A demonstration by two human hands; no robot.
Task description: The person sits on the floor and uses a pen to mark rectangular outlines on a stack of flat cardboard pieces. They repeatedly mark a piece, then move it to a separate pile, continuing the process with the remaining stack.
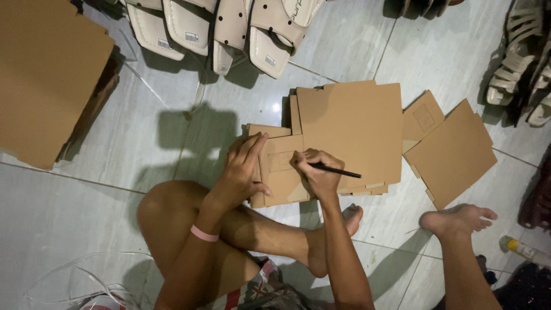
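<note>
I sit on a tiled floor with a small brown cardboard piece (282,172) in front of my crossed legs. My left hand (244,169) presses flat on the piece's left edge, fingers spread, a pink band on the wrist. My right hand (317,172) grips a dark pen (336,169) with its tip on the cardboard, where thin drawn lines show. A larger square cardboard sheet (353,129) lies just behind, partly under the small piece.
More cardboard sheets (453,152) lie to the right, and a big stack (46,74) sits at the far left. White sandals (229,28) line the top edge, other sandals (519,63) the upper right. My bare foot (456,221) rests at the right. Clear plastic strapping (74,275) lies at the lower left.
</note>
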